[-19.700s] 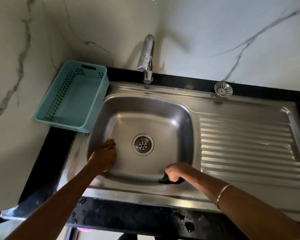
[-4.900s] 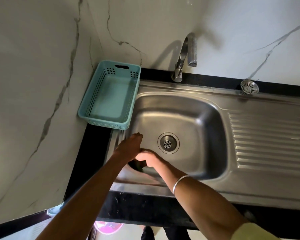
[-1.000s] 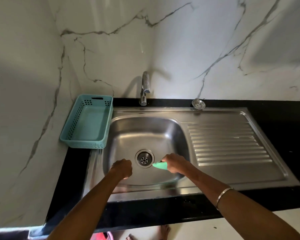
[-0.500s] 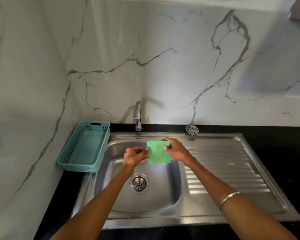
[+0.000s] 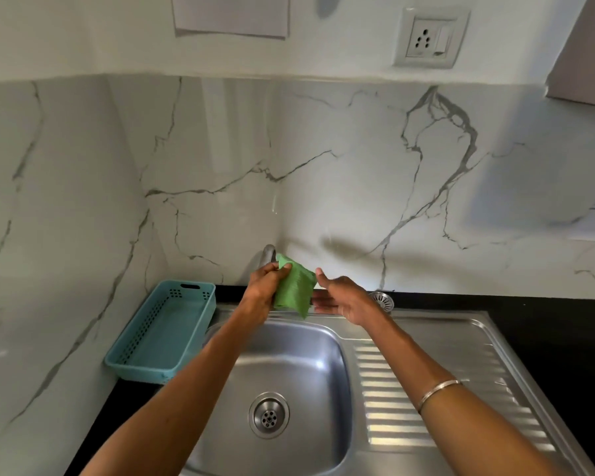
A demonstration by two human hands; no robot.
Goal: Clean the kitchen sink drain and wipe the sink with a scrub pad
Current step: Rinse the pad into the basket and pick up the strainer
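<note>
Left hand [image 5: 263, 290] grips a limp, ribbed green scrub pad [image 5: 294, 286] | right hand [image 5: 344, 298] open beside it | above the smooth steel sink [image 5: 289, 359]

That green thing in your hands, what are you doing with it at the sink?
A person stands at a steel kitchen sink, cleaning it. The left hand grips a green scrub pad, held up in the air in front of the tap. The right hand is open right beside the pad. The drain lies uncovered below, and its strainer sits on the back ledge. A teal basket stands to the left.
</note>
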